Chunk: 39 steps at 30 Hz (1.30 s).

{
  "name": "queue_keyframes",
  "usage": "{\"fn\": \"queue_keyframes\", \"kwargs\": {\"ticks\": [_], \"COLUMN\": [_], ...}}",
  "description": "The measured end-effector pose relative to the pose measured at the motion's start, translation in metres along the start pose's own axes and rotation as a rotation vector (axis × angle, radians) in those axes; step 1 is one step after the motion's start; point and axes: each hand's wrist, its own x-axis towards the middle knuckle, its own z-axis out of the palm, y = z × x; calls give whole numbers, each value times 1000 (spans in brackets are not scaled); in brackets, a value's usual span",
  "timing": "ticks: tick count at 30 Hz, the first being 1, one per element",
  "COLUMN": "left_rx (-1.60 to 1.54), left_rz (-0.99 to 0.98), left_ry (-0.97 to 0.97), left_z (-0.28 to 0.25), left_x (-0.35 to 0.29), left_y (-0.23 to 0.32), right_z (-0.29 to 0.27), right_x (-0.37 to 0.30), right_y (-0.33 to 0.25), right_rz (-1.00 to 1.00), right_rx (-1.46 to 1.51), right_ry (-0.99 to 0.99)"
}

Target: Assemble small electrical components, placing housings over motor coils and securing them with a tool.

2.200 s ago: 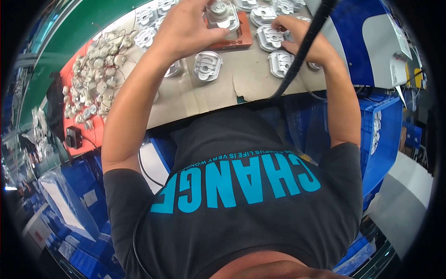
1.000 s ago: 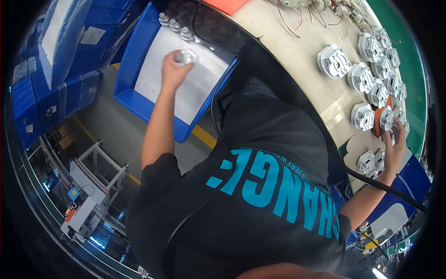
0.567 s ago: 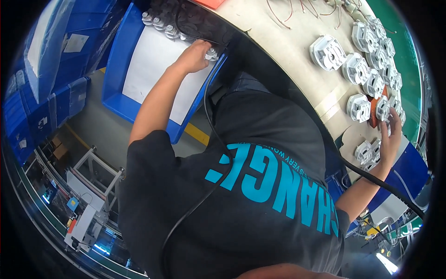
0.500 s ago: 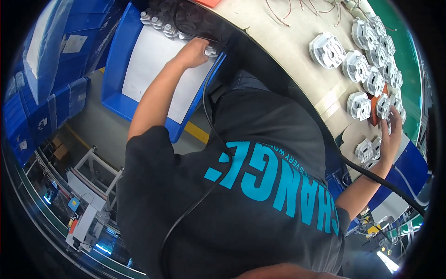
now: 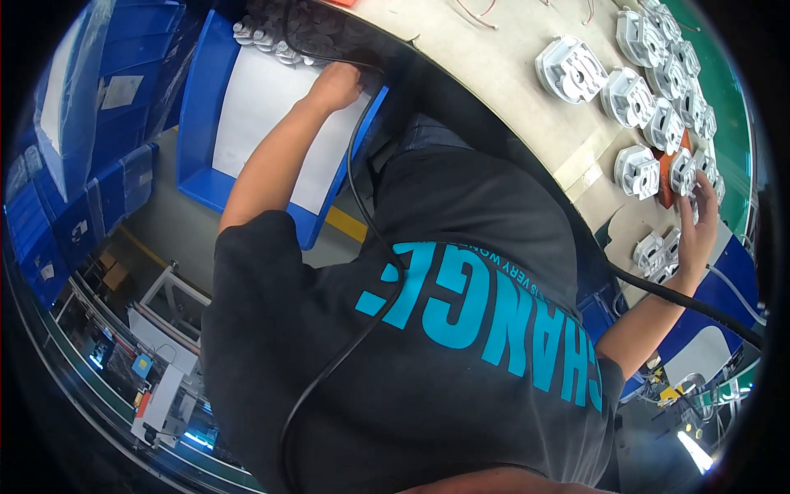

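On the left, my left hand (image 5: 336,87) is closed over the white sheet (image 5: 267,123) in a blue bin (image 5: 191,123). Its fingertips are hidden, so what they hold cannot be made out. Beyond it, several small grey-white parts (image 5: 262,39) stand in a row along the sheet's far edge. At the right end of the table, my right hand (image 5: 698,226) has thumb and fingers around a round white plastic housing (image 5: 682,171). That housing sits at an orange-brown block (image 5: 665,191). Another white housing (image 5: 637,172) lies just left of the block.
Several more white housings (image 5: 569,70) spread over the beige tabletop (image 5: 494,66), with thin red wires (image 5: 477,15) at its far edge. A black cable (image 5: 352,165) hangs across the bin's right side. Another dark cable (image 5: 683,300) passes near my right forearm. Blue crates (image 5: 123,90) stand far left.
The view has shifted slightly. The small grey-white part seen at my left fingertips before is now hidden. My right hand stays at the same housing.
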Motion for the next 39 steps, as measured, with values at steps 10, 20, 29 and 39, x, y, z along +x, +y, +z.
{"fn": "queue_keyframes", "kwargs": {"ticks": [10, 20, 29, 39], "left_rx": [264, -22, -473, 447], "left_rz": [7, -111, 93, 159], "left_ry": [-69, 419, 1072, 405], "left_z": [-9, -70, -247, -244], "left_x": [3, -65, -55, 57], "left_y": [10, 23, 108, 230], "right_z": [0, -12, -14, -16], "right_x": [4, -18, -30, -58], "right_y": [1, -26, -33, -21], "right_rz": [-57, -187, -272, -388], "right_rx": [-25, -154, -56, -32], "right_ry": [6, 111, 192, 303]}}
